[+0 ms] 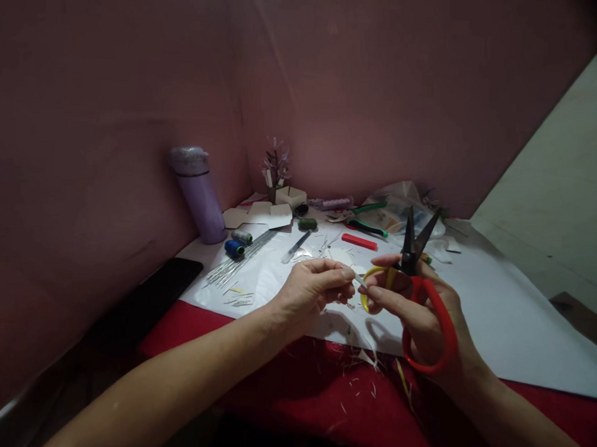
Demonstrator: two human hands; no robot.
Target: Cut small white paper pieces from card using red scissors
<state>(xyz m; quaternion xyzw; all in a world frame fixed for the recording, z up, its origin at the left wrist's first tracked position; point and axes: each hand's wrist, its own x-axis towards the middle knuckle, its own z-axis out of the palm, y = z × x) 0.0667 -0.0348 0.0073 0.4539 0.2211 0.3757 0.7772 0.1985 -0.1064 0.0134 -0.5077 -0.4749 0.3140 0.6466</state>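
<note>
My left hand (320, 281) is closed, its thumb and fingers pinching one end of a small pale strip (359, 280). The strip's other end meets the thumb and fingertips of my right hand (424, 317). Hooked over that same hand is a pair of scissors (449, 335) with a red and a yellow handle loop. Its dark blades stand apart and point up, away from the strip. Below the hands, thin pale clippings (366, 357) lie over the edge of the white sheet (514, 315) and the red cloth (290, 376).
A purple bottle (202, 205) stands at the left, near blue thread (234, 249) and a bundle of thin wires (241, 260). Behind the hands lie a red bar-shaped piece (359, 242), green-handled pliers (366, 227) and a clear plastic bag (404, 199). Pink walls rise behind.
</note>
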